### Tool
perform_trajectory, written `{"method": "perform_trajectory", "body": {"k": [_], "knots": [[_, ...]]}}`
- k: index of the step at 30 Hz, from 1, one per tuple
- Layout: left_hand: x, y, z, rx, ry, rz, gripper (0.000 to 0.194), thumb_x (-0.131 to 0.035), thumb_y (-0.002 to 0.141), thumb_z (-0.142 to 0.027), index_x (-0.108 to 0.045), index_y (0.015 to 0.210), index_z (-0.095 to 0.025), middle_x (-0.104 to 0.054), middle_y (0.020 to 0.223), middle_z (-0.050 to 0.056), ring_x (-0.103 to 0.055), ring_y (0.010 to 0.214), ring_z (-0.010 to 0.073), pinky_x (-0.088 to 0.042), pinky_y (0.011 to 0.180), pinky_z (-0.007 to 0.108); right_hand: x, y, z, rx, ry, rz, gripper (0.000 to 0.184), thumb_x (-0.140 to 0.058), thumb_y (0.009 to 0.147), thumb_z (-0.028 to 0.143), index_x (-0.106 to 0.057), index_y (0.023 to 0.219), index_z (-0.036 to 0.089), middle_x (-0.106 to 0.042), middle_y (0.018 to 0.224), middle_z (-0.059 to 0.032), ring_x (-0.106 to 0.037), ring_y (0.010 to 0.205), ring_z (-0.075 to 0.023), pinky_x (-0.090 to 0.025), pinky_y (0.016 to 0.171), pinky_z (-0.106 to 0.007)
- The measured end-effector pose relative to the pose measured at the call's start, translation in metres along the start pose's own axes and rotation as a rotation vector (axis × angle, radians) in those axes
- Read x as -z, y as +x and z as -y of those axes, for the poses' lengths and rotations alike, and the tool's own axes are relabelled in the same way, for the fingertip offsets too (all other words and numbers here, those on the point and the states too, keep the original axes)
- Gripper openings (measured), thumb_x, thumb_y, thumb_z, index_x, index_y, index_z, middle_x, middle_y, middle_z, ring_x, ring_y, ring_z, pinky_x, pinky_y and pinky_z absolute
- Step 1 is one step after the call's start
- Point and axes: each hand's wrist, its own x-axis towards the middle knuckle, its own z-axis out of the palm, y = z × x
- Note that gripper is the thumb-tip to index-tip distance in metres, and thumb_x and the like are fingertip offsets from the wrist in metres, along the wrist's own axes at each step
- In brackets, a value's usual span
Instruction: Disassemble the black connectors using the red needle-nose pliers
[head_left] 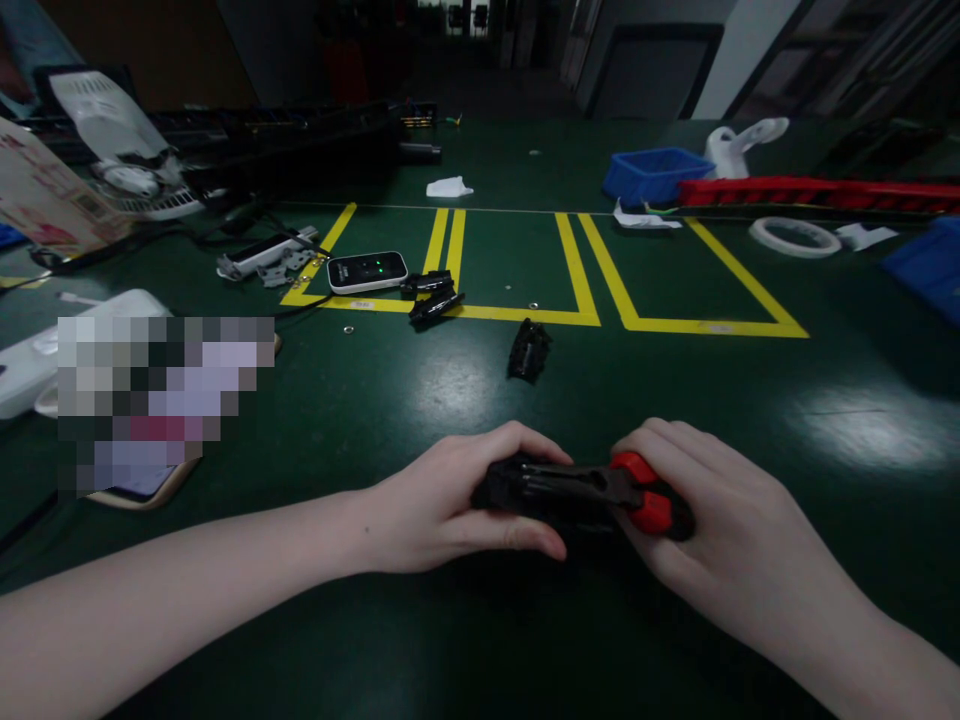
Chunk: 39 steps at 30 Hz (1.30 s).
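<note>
My left hand (480,500) is wrapped round a glossy black plastic part (529,485), with the thumb along its near side. In my right hand (697,500) are red-handled pliers (637,490), gripped by the handles. Their dark jaws reach left onto the black part; the exact spot where they bite is too dark to tell. A similar black piece (529,350) lies on the green table just beyond my hands. Further left, more black pieces (433,300) lie beside a small white-edged device (367,271) with green lights.
Yellow tape (517,316) marks boxes on the table. A phone (172,470) with a blurred screen lies left. At the back are a white fan (112,130), a blue bin (652,175) and a red strip (817,192). A tape roll (795,238) lies right.
</note>
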Motion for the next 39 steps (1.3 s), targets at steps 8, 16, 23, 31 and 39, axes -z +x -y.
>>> {"method": "perform_trajectory", "body": {"k": [8,16,23,31,39], "knots": [[0.001,-0.002,0.001,-0.002,0.037,-0.009,0.045,-0.079,0.099,-0.046,-0.06,0.127,-0.017,-0.074,0.11,0.007,-0.07,0.092,0.0213,-0.052,0.08,0.031,0.011,0.007,-0.002,-0.023,0.003,-0.01,0.008,-0.058,0.082,0.022,-0.058,0.088,0.027,-0.065,0.081,-0.0041,-0.062,0.068,-0.024,-0.048,0.055,-0.036],[0.001,-0.002,0.002,-0.024,0.005,0.011,0.044,-0.079,0.1,-0.043,-0.061,0.13,-0.017,-0.076,0.116,0.009,-0.074,0.097,0.0223,-0.056,0.085,0.033,0.01,0.006,0.002,0.005,0.005,0.011,0.01,-0.057,0.081,0.019,-0.056,0.087,0.027,-0.065,0.079,-0.0031,-0.061,0.066,-0.0218,-0.046,0.055,-0.034],[0.001,-0.001,0.001,-0.018,0.001,0.013,0.045,-0.081,0.098,-0.044,-0.062,0.128,-0.017,-0.076,0.112,0.007,-0.073,0.095,0.0215,-0.055,0.083,0.032,0.002,-0.002,-0.003,0.019,-0.027,0.018,0.013,-0.055,0.083,0.019,-0.052,0.093,0.027,-0.061,0.083,-0.0028,-0.059,0.07,-0.0223,-0.044,0.058,-0.034],[0.002,-0.001,0.003,-0.001,-0.069,0.052,0.042,-0.082,0.097,-0.042,-0.062,0.123,-0.015,-0.072,0.098,0.003,-0.068,0.082,0.0178,-0.05,0.073,0.028,0.005,-0.004,-0.003,0.049,-0.082,0.004,0.017,-0.055,0.082,0.017,-0.051,0.094,0.027,-0.06,0.084,-0.0031,-0.058,0.07,-0.0216,-0.045,0.057,-0.033],[0.001,-0.001,0.0,0.025,0.025,0.028,0.042,-0.079,0.1,-0.04,-0.058,0.129,-0.017,-0.074,0.112,0.006,-0.072,0.093,0.02,-0.055,0.081,0.03,0.012,0.005,0.0,0.12,-0.143,-0.012,0.016,-0.054,0.078,0.016,-0.05,0.09,0.027,-0.06,0.077,-0.0021,-0.059,0.062,-0.0208,-0.048,0.051,-0.031]]}}
